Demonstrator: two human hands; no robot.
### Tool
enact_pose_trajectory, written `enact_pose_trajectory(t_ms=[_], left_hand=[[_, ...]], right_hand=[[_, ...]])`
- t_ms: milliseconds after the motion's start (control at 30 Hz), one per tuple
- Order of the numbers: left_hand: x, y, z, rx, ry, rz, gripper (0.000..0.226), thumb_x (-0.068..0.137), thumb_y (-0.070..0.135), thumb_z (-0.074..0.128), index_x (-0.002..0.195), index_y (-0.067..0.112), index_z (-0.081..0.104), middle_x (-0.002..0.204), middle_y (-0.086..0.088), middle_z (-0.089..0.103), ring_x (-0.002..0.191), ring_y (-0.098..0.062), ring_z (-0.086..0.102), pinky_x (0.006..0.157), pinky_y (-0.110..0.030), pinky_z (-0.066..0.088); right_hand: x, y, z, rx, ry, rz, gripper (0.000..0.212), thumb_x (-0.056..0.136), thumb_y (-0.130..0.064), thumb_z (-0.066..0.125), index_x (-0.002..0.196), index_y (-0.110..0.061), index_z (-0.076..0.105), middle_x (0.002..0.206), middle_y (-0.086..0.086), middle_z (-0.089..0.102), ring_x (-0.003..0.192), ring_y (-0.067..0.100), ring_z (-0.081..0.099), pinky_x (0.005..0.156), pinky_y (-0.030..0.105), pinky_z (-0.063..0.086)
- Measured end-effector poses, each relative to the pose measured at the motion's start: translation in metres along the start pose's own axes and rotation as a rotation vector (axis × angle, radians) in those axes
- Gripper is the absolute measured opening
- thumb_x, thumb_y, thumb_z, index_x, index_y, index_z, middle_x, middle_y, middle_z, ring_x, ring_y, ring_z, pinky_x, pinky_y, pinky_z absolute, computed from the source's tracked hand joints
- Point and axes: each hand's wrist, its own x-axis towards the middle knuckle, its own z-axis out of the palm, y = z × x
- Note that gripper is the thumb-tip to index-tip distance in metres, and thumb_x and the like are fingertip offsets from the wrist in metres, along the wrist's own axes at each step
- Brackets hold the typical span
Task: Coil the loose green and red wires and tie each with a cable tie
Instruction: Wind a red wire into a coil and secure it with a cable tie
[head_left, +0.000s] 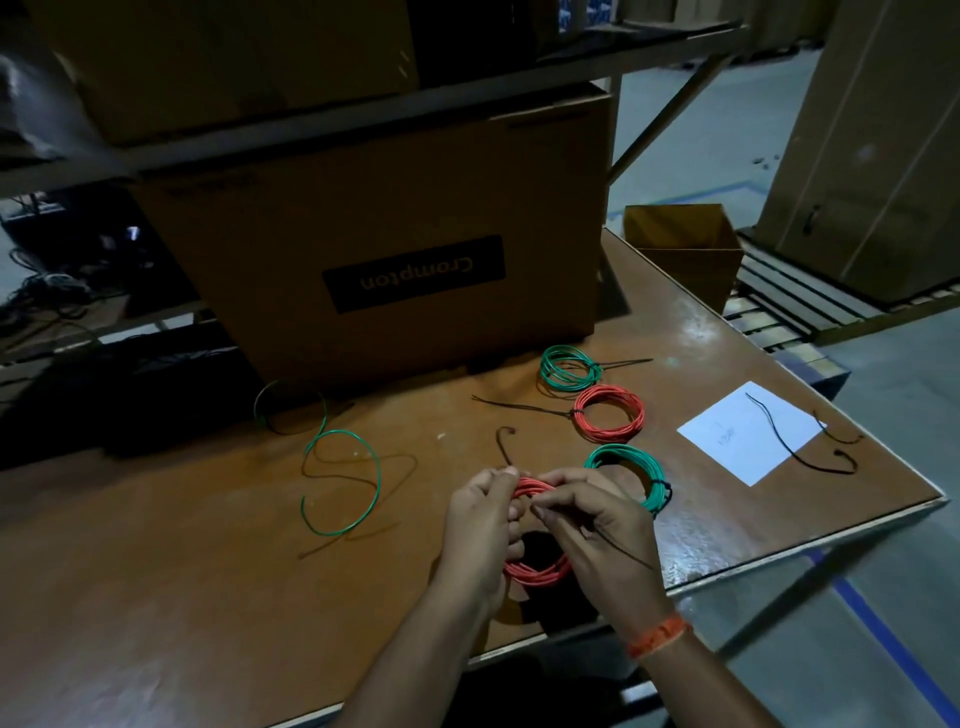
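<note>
Both hands hold a red coil (537, 571) up over the table (208, 545) edge. The left hand (480, 530) curls round its left side; the right hand (592, 535) pinches a black tie (621, 551) at the coil's top. A loose green wire (343, 483) lies to the left, and three tied coils sit beyond: green (631, 475), red (610, 413), green (569, 367)

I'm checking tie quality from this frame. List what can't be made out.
- Head view: top of the held red wire coil, hidden by the left hand and right hand; whether its thin black cable tie is closed.
- Writing on the white paper sheet: too small.
</note>
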Motion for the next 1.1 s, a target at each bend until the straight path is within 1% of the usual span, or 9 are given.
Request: enact_pose_trajectory(t_ms=[100, 233, 400, 533, 633, 800, 900, 1000, 1100], left_hand=[[0.004, 0.0, -0.001, 0.011, 0.073, 0.051, 0.022, 0.104, 0.019, 0.054, 0.082, 0.015, 0.054, 0.054, 0.006, 0.04, 0.041, -0.004, 0.025, 0.037, -0.017, 0.02], [0.012, -0.001, -0.005, -0.041, 0.134, 0.129, 0.023, 0.106, 0.021, 0.052, 0.083, 0.018, 0.053, 0.056, 0.005, 0.038, 0.041, -0.003, 0.025, 0.036, -0.017, 0.021], [0.024, 0.001, -0.014, -0.106, 0.207, 0.194, 0.02, 0.107, 0.021, 0.049, 0.09, 0.014, 0.056, 0.059, 0.005, 0.038, 0.041, -0.003, 0.025, 0.036, -0.017, 0.02], [0.027, 0.006, -0.016, -0.15, 0.242, 0.224, 0.02, 0.107, 0.022, 0.048, 0.089, 0.014, 0.053, 0.057, 0.006, 0.037, 0.041, -0.003, 0.024, 0.037, -0.017, 0.02], [0.03, 0.01, -0.019, -0.189, 0.257, 0.236, 0.019, 0.107, 0.021, 0.049, 0.089, 0.014, 0.052, 0.057, 0.006, 0.037, 0.041, -0.003, 0.024, 0.037, -0.017, 0.019], [0.035, 0.012, -0.025, -0.232, 0.276, 0.216, 0.022, 0.107, 0.021, 0.05, 0.086, 0.014, 0.052, 0.057, 0.006, 0.037, 0.04, -0.003, 0.023, 0.036, -0.017, 0.019], [0.041, 0.008, -0.029, -0.215, 0.29, 0.17, 0.023, 0.106, 0.021, 0.051, 0.084, 0.015, 0.05, 0.058, 0.003, 0.036, 0.039, -0.003, 0.023, 0.035, -0.017, 0.02], [0.045, 0.005, -0.03, -0.174, 0.261, 0.104, 0.025, 0.106, 0.019, 0.05, 0.081, 0.016, 0.05, 0.059, 0.002, 0.035, 0.038, -0.003, 0.024, 0.035, -0.018, 0.019], [0.052, -0.008, -0.032, -0.092, 0.205, 0.014, 0.026, 0.105, 0.022, 0.051, 0.08, 0.018, 0.049, 0.056, 0.001, 0.04, 0.044, -0.011, 0.032, 0.046, -0.025, 0.025]], right_hand=[[0.004, -0.006, 0.002, -0.025, 0.008, 0.015, 0.02, 0.084, -0.002, 0.076, 0.092, -0.02, 0.078, 0.107, -0.006, 0.068, 0.105, 0.014, 0.066, 0.085, 0.038, 0.056], [0.006, -0.02, 0.002, -0.142, 0.084, 0.027, 0.028, 0.085, -0.011, 0.076, 0.109, -0.026, 0.074, 0.118, -0.014, 0.063, 0.114, 0.009, 0.06, 0.085, 0.028, 0.055], [0.008, -0.025, 0.002, -0.072, 0.292, 0.125, 0.021, 0.089, -0.017, 0.066, 0.109, -0.026, 0.067, 0.105, -0.01, 0.064, 0.099, 0.012, 0.063, 0.077, 0.033, 0.056], [0.006, -0.028, 0.008, 0.027, 0.243, 0.222, 0.024, 0.087, -0.042, 0.059, 0.106, -0.031, 0.066, 0.098, -0.01, 0.067, 0.095, 0.011, 0.064, 0.076, 0.029, 0.056], [0.004, -0.03, 0.011, 0.097, 0.17, 0.192, 0.033, 0.088, -0.046, 0.054, 0.111, -0.026, 0.066, 0.099, -0.011, 0.067, 0.096, 0.012, 0.064, 0.076, 0.028, 0.055], [0.004, -0.029, 0.009, 0.219, -0.117, 0.124, 0.037, 0.087, -0.038, 0.058, 0.12, -0.021, 0.065, 0.108, 0.001, 0.063, 0.097, 0.026, 0.063, 0.08, 0.047, 0.054], [0.004, -0.033, 0.009, 0.234, -0.305, 0.018, 0.034, 0.081, -0.008, 0.064, 0.115, -0.013, 0.068, 0.108, 0.008, 0.06, 0.088, 0.029, 0.063, 0.073, 0.05, 0.052], [0.004, -0.034, 0.017, 0.136, -0.28, -0.039, 0.052, 0.074, 0.018, 0.053, 0.109, -0.016, 0.072, 0.104, 0.002, 0.064, 0.086, 0.025, 0.067, 0.072, 0.044, 0.055], [0.007, -0.027, 0.022, 0.034, -0.145, -0.067, 0.036, 0.091, 0.012, 0.056, 0.109, -0.014, 0.074, 0.103, -0.007, 0.07, 0.091, 0.019, 0.071, 0.076, 0.043, 0.058]])
